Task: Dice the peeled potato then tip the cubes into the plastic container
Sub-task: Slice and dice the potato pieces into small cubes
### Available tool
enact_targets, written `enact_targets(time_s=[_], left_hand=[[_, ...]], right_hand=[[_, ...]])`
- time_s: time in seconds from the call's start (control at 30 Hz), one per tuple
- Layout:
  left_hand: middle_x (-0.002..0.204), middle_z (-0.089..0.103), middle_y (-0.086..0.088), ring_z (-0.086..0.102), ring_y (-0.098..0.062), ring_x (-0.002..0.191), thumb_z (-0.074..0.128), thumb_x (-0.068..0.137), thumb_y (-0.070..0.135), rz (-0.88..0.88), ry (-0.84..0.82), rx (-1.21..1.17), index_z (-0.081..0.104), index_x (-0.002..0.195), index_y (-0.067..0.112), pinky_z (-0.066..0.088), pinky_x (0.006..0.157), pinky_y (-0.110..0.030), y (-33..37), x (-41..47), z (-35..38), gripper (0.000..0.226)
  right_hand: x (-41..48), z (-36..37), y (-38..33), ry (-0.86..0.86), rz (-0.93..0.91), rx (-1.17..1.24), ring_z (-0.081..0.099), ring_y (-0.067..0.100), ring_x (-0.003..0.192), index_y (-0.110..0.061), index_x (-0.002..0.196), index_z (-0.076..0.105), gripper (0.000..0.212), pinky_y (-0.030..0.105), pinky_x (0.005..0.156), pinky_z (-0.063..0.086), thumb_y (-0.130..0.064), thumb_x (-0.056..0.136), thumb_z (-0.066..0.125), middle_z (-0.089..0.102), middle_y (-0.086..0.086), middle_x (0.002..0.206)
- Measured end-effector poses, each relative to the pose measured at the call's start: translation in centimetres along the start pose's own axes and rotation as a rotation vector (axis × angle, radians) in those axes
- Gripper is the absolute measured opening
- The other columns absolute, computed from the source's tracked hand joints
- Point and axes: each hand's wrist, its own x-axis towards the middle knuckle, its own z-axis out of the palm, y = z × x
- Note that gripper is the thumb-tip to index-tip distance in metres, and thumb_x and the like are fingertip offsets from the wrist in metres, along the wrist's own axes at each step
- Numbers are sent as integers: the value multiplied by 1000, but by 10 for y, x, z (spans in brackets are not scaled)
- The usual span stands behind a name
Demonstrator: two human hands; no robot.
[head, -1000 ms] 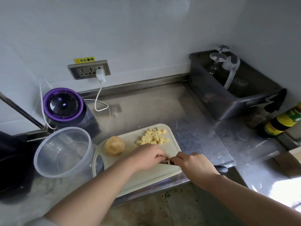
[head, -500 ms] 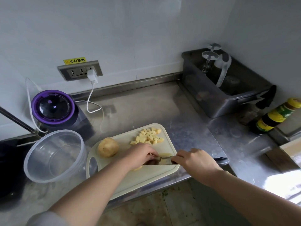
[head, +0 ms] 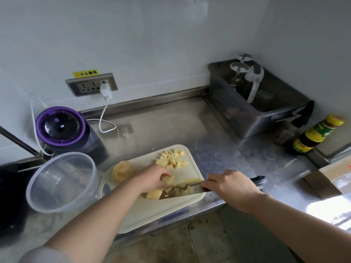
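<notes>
The steel table [head: 171,126] carries everything for the job. The clear plastic container [head: 62,182] stands empty at its left, touching or just beside the handle end of the pale cutting board [head: 152,211]. On the board the work is mid-dicing, as I judge it. The right hand [head: 229,185] has its fingers wrapped round the handle of a broad knife [head: 182,193], whose blade lies low across the board's near right part, among cut slices. The left hand [head: 152,179] has its fingers curled, pinching a potato slice [head: 168,180] just left of the blade, with a larger cut piece [head: 154,194] under its palm. A rounded peeled potato chunk [head: 122,171] waits uncut at the board's far left, and a small heap of finished cubes [head: 171,160] sits at the far right corner, well apart from the container. The next move seems to call for laying the slices flat and cutting them into strips and cubes, with the left fingertips tucked back from the edge. The waiting chunk comes after that, and tipping into the container is some way off.
</notes>
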Motion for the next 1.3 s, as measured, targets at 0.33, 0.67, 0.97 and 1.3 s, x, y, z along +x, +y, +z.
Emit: enact_targets(time_s=[0.33,0.67,0.97,1.3], left_hand=[[119,61,2,57,-14,112,71,85,20,-26,-23,-265,57,129,23,44,98,-26,13,15,13,46],[120,63,5,59,-14,103,65,87,19,63,9,112,63,121,24,49,90,-27,18,14,12,34],[112,67,-4,54,-9,87,60,91,8,27,289,-78,66,114,12,35,64,-8,22,29,12,25],[114,67,2,61,-16,103,66,87,12,-116,217,-41,69,110,21,46,89,-24,21,36,28,24]], right_hand=[[-5,-12,10,113,-6,-36,40,14,34,-29,84,74,61,22,33,37,1,32,86,63,-8,71],[-4,-16,11,62,-33,-54,37,15,34,-31,83,73,62,22,35,36,2,32,86,61,-8,69],[-15,-30,25,-146,71,75,59,20,84,-37,134,51,52,32,77,51,-7,92,47,58,-10,118],[-30,-35,35,-174,228,315,57,3,112,-39,129,58,41,25,90,48,-16,99,43,58,-22,129]])
